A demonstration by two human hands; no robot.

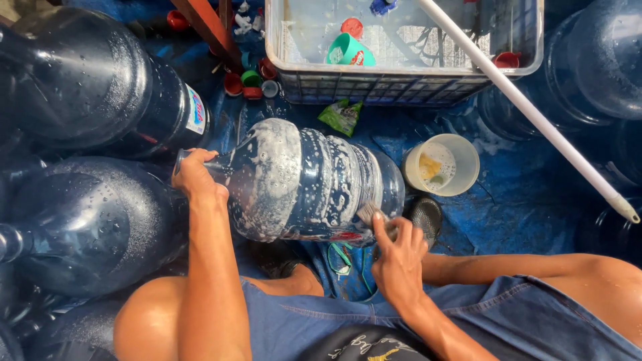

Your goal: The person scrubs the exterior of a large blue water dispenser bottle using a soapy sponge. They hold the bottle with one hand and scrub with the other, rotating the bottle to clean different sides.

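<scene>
While several big blue water jugs (73, 73) crowd the left side and far right, a white plastic crate (401, 83) with loose caps in it sits at the top, and a white pole (528, 110) slants across its right corner down to the right. The soapy blue jug (301, 180) lies on its side on the blue tarp (528, 194) just beyond the person's knees, long axis running left to right, neck pointing left. The left hand (195, 175) is clenched around the neck. The right hand (398, 257) grips a small brush (371, 215) pressed against the jug's lower base end. A cream cup (441, 164) stands just beside the base, a green sachet (341, 115) near the crate.
</scene>
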